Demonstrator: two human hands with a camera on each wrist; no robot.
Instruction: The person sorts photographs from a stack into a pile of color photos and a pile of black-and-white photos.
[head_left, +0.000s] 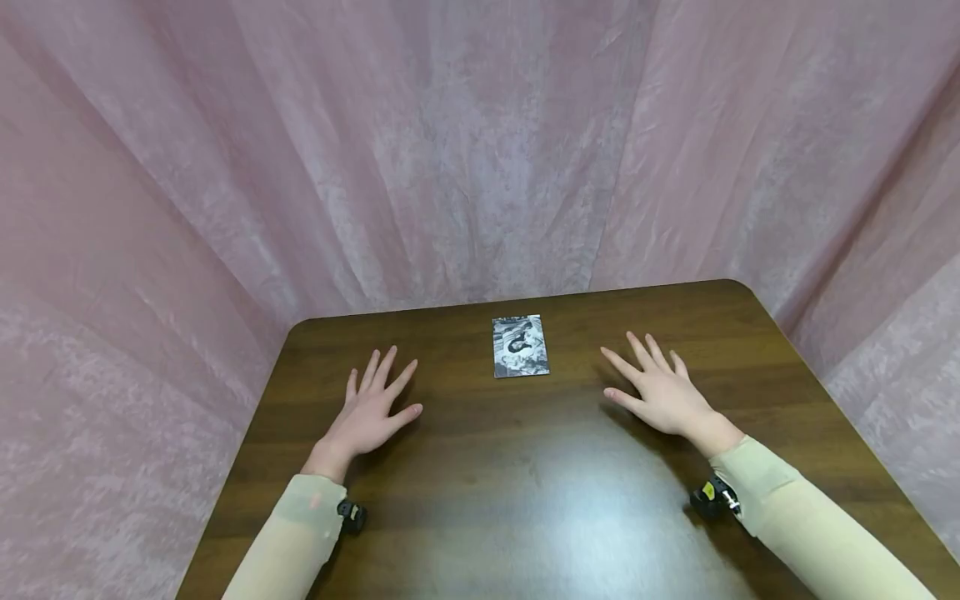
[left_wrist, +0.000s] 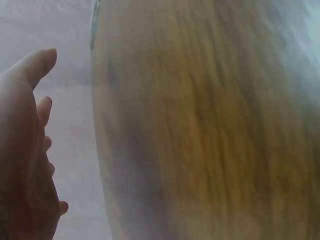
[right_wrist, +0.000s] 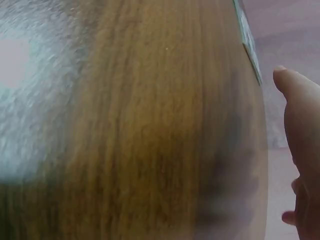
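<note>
Both hands laid flat, fingers spread: left hand [head_left: 370, 414], right hand [head_left: 660, 390]. Card [head_left: 520, 346] placed at 12 o'clock on surface [head_left: 525, 492]; print unreadable.

One card [head_left: 521, 346], two hands — left hand [head_left: 372, 414], right hand [head_left: 660, 390] — one table [head_left: 525, 500].

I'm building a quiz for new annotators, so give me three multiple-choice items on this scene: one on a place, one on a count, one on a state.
1. Where does the card lie?
A. between the hands, near the table's far edge
B. under the left hand
C. on the floor

2. How many cards lie on the table?
A. three
B. one
C. five

3. How is the right hand?
A. closed in a fist
B. pinching the card
C. flat, fingers spread

Answers: 1 A, it sits apart from both the left hand and the right one; 2 B, only one shows; 3 C, its straight fingers rest on the wood.
</note>
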